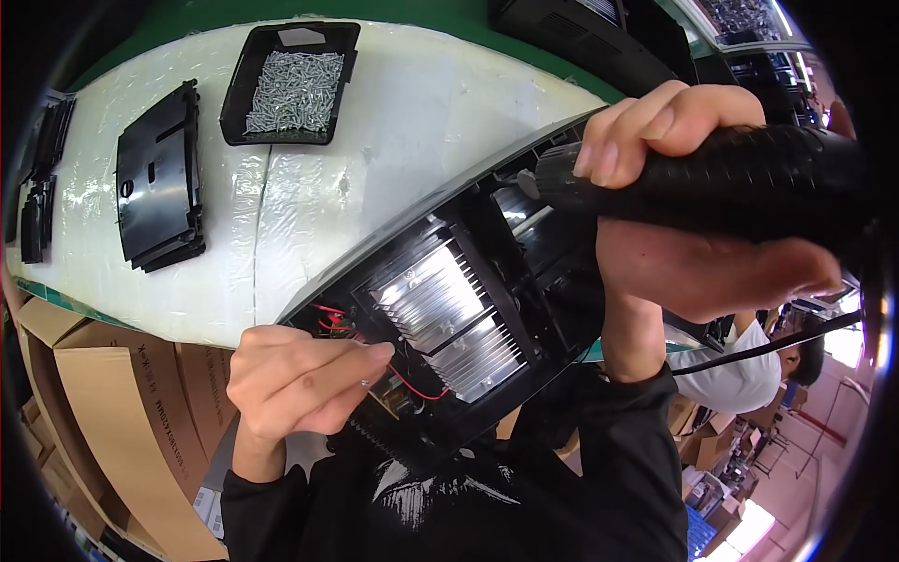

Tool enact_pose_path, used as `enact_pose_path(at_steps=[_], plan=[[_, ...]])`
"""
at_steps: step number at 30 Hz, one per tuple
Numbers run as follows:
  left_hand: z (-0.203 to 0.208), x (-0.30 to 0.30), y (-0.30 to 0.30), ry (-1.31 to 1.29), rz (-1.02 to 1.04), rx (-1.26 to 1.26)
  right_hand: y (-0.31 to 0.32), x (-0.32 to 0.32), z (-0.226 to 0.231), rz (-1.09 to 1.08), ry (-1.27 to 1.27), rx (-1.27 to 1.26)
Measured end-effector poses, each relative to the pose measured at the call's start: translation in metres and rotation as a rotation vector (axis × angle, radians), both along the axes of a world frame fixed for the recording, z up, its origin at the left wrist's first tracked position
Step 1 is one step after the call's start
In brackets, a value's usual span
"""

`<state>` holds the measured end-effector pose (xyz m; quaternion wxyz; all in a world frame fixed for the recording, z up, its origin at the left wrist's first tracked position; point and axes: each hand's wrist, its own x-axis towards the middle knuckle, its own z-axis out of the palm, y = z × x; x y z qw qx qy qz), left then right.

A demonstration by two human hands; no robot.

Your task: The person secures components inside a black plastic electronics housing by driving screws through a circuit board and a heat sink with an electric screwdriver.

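My right hand (pixel 676 197) is wrapped round a thick black electric screwdriver (pixel 721 178) with a cord, raised at the right above an opened black device housing (pixel 552 304). Inside the housing sit silver finned heatsinks (pixel 449 318), with red wires (pixel 412 386) running beside them. By the housing's left end my left hand (pixel 304 379) is closed in a pinch; a tiny silver screw (pixel 365 382) shows at its fingers. The housing lies tilted across the near table edge, close to my body. The screwdriver's tip cannot be made out clearly.
A black tray (pixel 234 105) of loose silver screws (pixel 295 92) stands on the film-covered white table (pixel 403 122). Black plastic panels (pixel 159 183) lie to its left. Cardboard boxes (pixel 131 421) stand at lower left. Another person (pixel 740 370) is at the right, beyond my arm.
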<state>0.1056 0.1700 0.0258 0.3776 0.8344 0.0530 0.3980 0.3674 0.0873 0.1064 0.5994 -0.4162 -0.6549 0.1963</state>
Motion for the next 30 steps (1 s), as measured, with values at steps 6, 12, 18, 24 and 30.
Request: enact_pose_path(at_steps=[6,12,18,24,30], plan=[[-0.001,0.0,0.0,0.025,0.008,0.026,-0.002,-0.007,-0.002,-0.103,-0.007,-0.043],[-0.005,-0.001,-0.001,-0.018,0.031,0.014,0.0,-0.007,-0.014,-0.114,0.095,0.01],[-0.004,0.005,0.005,-0.069,-0.012,-0.006,0.013,-0.02,-0.024,-0.127,0.225,0.041],[-0.008,0.004,0.008,-0.073,-0.047,-0.052,0.018,-0.018,-0.028,-0.054,0.169,0.049],[-0.01,0.004,0.01,-0.075,-0.022,-0.003,0.024,-0.025,-0.028,-0.231,0.213,0.089]])
